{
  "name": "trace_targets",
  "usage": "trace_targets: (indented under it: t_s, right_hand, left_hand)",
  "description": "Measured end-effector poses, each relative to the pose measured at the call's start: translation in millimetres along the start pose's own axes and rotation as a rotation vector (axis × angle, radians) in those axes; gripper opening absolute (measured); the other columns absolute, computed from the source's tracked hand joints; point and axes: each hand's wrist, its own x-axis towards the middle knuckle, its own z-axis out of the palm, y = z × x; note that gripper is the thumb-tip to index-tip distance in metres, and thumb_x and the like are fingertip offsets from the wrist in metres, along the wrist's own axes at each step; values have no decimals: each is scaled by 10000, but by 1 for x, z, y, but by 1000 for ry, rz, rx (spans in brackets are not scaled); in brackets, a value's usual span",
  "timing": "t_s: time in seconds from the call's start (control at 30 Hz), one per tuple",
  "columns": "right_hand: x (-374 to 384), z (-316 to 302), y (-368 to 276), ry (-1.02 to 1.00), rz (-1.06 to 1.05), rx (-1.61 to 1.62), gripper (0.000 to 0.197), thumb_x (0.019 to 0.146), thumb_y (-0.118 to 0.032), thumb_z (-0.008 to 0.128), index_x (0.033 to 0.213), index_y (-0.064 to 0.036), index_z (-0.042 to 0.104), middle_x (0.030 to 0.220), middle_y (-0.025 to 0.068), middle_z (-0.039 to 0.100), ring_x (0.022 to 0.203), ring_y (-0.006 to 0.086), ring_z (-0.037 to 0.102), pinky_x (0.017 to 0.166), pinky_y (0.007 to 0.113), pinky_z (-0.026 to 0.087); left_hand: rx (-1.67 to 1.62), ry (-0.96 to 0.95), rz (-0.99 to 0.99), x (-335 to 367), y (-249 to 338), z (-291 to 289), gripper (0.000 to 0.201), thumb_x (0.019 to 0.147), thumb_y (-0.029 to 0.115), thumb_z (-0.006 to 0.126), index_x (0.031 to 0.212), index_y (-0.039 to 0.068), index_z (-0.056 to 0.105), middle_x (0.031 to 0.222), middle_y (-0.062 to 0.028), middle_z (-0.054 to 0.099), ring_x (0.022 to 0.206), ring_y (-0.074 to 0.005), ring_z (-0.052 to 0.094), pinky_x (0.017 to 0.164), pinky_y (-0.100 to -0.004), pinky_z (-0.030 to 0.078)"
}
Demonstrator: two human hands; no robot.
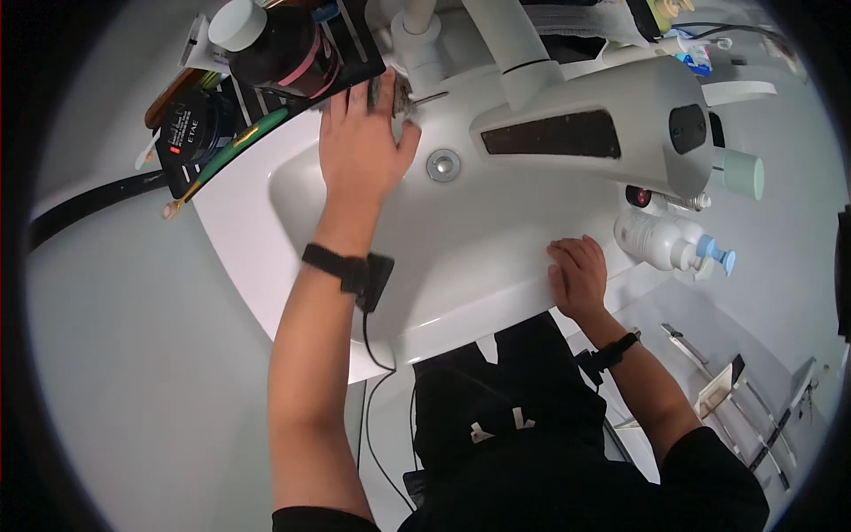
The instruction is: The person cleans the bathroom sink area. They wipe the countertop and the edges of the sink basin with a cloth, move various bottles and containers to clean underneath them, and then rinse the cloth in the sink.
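At the far left of the white washbasin [452, 239], my left hand [363, 142] lies palm down with its fingers stretched forward. It presses on a crumpled grey-brown rag [403, 96], which shows between the index finger and thumb; the rest is hidden under the hand. My right hand [581, 273] rests on the basin's near right rim, fingers loosely bent and nothing visible in them. Each wrist wears a black strap with a small box. Right of my left hand sits the round metal drain [443, 166].
A bulky pale-grey tap [612, 124] with a dark panel overhangs the basin. On the far-left black rack [248, 106] stand a dark bottle [288, 53], a black jar [199, 124] and a green toothbrush [239, 146]. White pump bottles [656, 239] are at right; a thin cable [377, 355] hangs from my left wrist.
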Motion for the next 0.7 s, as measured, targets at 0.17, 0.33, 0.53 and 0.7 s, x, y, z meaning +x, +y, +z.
trace_targets:
  t_s: [0.17,0.33,0.53,0.7]
  right_hand:
    - [1,2,-3,5,-13,-4,264,939,-185,642,1127,-31,743,1171,121,731,1142,341,678,1128,557,448]
    - [4,-1,-1,17,-35,7,278,933,-189,641,1135,-30,746,1173,123,733,1140,343,680,1120,556,452]
    - [-2,4,3,31,-51,-14,314,918,-226,650,1148,-36,746,1162,113,734,1116,321,682,1098,540,466]
    - [-4,3,5,52,-47,-6,309,908,-221,654,1131,-31,754,1156,114,741,1115,322,684,1094,535,465]
  left_hand:
    - [29,-2,11,23,-3,-11,648,924,439,668,1487,118,656,1374,-183,659,1295,-382,590,1078,-484,474]
    - [24,-84,34,8,-10,-12,699,940,466,664,1565,161,592,1535,-169,560,1407,-385,510,1155,-491,413]
    - [117,-50,-135,-52,-68,-22,623,1057,454,577,1554,78,574,1572,-226,535,1435,-447,488,1245,-519,351]
    - [161,83,-334,-78,-123,-22,620,1105,451,502,1481,-31,608,1529,-301,556,1448,-479,462,1258,-546,318]
